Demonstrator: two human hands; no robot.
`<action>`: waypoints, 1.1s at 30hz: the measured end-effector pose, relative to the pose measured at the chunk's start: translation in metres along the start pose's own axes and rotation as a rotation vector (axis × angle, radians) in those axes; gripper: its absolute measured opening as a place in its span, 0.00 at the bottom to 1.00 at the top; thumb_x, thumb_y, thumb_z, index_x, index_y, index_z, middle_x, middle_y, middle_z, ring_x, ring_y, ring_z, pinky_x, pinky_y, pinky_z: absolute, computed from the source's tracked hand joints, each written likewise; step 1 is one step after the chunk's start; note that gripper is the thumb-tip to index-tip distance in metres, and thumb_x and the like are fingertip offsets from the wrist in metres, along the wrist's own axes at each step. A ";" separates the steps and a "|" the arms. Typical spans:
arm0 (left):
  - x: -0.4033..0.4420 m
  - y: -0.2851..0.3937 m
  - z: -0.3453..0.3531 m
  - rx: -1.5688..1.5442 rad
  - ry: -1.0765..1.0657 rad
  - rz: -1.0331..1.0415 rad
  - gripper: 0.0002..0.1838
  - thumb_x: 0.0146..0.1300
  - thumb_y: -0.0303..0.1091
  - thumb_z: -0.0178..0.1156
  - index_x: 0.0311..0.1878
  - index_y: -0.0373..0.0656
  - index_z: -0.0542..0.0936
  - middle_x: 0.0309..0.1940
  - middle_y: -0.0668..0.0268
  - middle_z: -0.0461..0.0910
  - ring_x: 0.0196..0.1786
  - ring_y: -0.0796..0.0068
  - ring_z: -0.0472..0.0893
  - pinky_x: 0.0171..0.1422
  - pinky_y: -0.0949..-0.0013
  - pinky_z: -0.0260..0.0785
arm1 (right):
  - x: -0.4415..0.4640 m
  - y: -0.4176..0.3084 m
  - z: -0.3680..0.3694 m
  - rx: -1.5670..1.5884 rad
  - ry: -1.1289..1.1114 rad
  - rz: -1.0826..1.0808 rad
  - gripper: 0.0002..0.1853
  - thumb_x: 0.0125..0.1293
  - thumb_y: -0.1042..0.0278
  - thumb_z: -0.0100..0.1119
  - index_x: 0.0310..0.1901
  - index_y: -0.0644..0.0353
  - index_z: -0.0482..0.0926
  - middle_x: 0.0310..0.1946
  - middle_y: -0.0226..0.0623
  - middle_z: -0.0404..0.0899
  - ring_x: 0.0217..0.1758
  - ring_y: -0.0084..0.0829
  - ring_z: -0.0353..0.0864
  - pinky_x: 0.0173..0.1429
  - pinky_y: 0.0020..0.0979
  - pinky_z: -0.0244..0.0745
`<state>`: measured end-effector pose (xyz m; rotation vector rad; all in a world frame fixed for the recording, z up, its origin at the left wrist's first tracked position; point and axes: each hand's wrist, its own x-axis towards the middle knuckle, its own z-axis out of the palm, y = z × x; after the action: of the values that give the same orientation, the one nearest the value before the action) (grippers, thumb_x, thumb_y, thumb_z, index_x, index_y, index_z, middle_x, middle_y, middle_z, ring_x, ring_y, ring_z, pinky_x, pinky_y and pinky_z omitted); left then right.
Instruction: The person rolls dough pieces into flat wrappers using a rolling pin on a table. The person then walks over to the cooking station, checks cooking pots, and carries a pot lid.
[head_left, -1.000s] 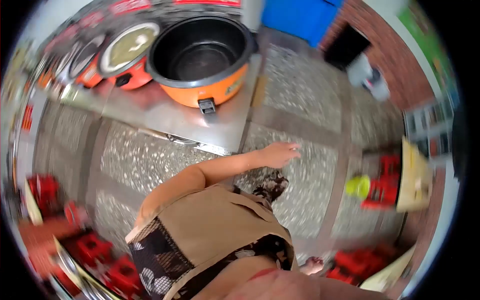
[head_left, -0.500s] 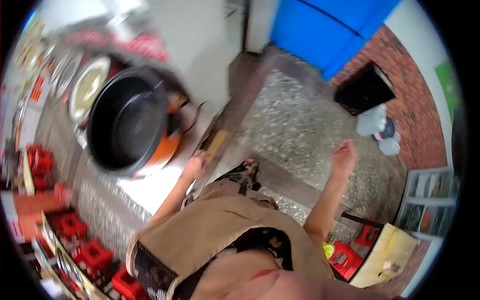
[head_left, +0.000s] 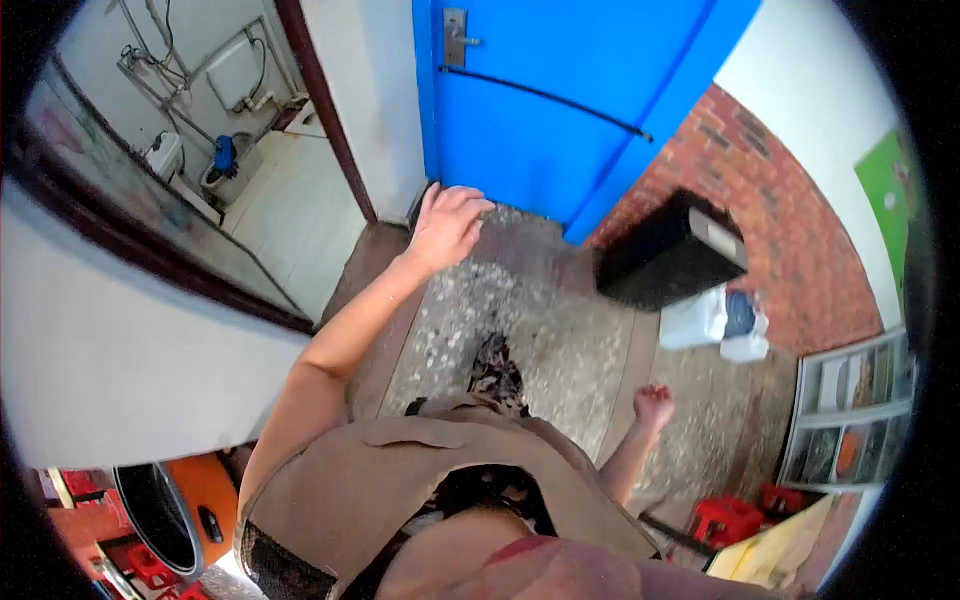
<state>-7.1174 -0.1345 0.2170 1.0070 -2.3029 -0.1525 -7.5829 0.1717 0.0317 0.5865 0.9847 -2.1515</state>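
Note:
My left hand (head_left: pixel 450 228) is raised in front of me, its fingers loosely spread with nothing in them. From this view it appears just below the blue door (head_left: pixel 560 110), and I see no contact with it. Lower on the right side, my right hand (head_left: pixel 653 403) hangs over the speckled floor (head_left: pixel 550 330). Its fingers are curled in, and no object shows in them. A tan apron (head_left: pixel 420 470) covers my front. A dark patterned trouser leg (head_left: pixel 495 375) shows beyond it.
A doorway on the left opens onto a tiled washroom (head_left: pixel 290 200). By the brick wall stand a black box (head_left: pixel 670 255) and pale plastic jugs (head_left: pixel 692 318). Glass-fronted shelves (head_left: pixel 850 415), red stools (head_left: pixel 725 520) and a table (head_left: pixel 775 545) are on the right. An orange pot (head_left: pixel 195 495) sits lower left.
I have moved forward, so the orange pot has slid to the lower left and the washroom doorway has come into view. My left hand has risen; my right hand has dropped lower.

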 end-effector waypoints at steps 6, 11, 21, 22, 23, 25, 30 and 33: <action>0.212 -0.144 0.065 0.169 0.082 -0.227 0.18 0.62 0.36 0.59 0.55 0.52 0.75 0.56 0.63 0.73 0.64 0.59 0.69 0.70 0.40 0.51 | 0.023 0.199 0.430 -0.217 -0.834 0.679 0.07 0.66 0.66 0.56 0.42 0.58 0.77 0.31 0.32 0.76 0.33 0.27 0.72 0.37 0.30 0.67; 0.393 -0.323 0.144 0.261 0.407 -0.086 0.16 0.62 0.42 0.60 0.51 0.48 0.76 0.50 0.63 0.74 0.55 0.59 0.73 0.59 0.46 0.59 | 0.023 0.326 0.660 -0.336 -1.180 0.888 0.07 0.68 0.65 0.55 0.41 0.58 0.77 0.35 0.31 0.76 0.37 0.29 0.74 0.42 0.31 0.69; 0.571 -0.504 0.275 0.332 0.513 -0.019 0.10 0.41 0.40 0.61 0.14 0.56 0.70 0.24 0.73 0.68 0.31 0.69 0.72 0.36 0.60 0.58 | 0.217 0.412 0.851 -0.573 -0.937 0.861 0.14 0.68 0.57 0.54 0.47 0.56 0.73 0.35 0.29 0.71 0.37 0.28 0.67 0.43 0.32 0.63; 0.600 -0.517 0.280 0.264 0.414 -0.046 0.10 0.41 0.40 0.62 0.14 0.56 0.70 0.24 0.73 0.68 0.32 0.69 0.72 0.37 0.60 0.60 | 0.234 0.423 0.880 -0.566 -0.931 0.883 0.14 0.68 0.57 0.54 0.47 0.56 0.73 0.35 0.29 0.71 0.37 0.28 0.67 0.43 0.32 0.63; 0.638 -0.533 0.289 0.170 0.554 0.095 0.09 0.42 0.38 0.62 0.15 0.54 0.72 0.24 0.71 0.69 0.33 0.67 0.72 0.38 0.59 0.62 | 0.248 0.434 0.909 -0.508 -0.983 0.879 0.15 0.68 0.57 0.55 0.48 0.57 0.74 0.37 0.32 0.73 0.40 0.30 0.70 0.45 0.32 0.65; 0.700 -0.551 0.321 0.108 0.473 0.215 0.09 0.46 0.39 0.62 0.18 0.48 0.75 0.26 0.67 0.68 0.34 0.63 0.70 0.40 0.57 0.62 | 0.276 0.451 0.941 -0.444 -0.995 0.867 0.16 0.67 0.57 0.55 0.49 0.59 0.75 0.40 0.34 0.76 0.42 0.31 0.72 0.48 0.33 0.67; 0.861 -0.571 0.415 -0.146 0.397 0.275 0.17 0.48 0.40 0.63 0.10 0.48 0.70 0.24 0.69 0.68 0.32 0.65 0.70 0.40 0.60 0.63 | 0.346 0.507 1.058 -0.554 -0.985 0.788 0.14 0.68 0.58 0.55 0.49 0.57 0.75 0.39 0.34 0.75 0.41 0.29 0.71 0.47 0.31 0.66; 0.940 -0.575 0.463 -0.107 -0.179 0.263 0.09 0.46 0.40 0.64 0.20 0.48 0.78 0.25 0.67 0.73 0.39 0.66 0.72 0.46 0.59 0.62 | 0.408 0.527 1.115 -0.536 -0.932 0.720 0.13 0.70 0.58 0.53 0.48 0.57 0.75 0.40 0.34 0.75 0.40 0.29 0.72 0.46 0.32 0.67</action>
<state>-7.5154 -1.2566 0.1126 0.6526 -2.5346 -0.2639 -7.5865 -1.1157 0.2042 -0.3003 0.6155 -1.1886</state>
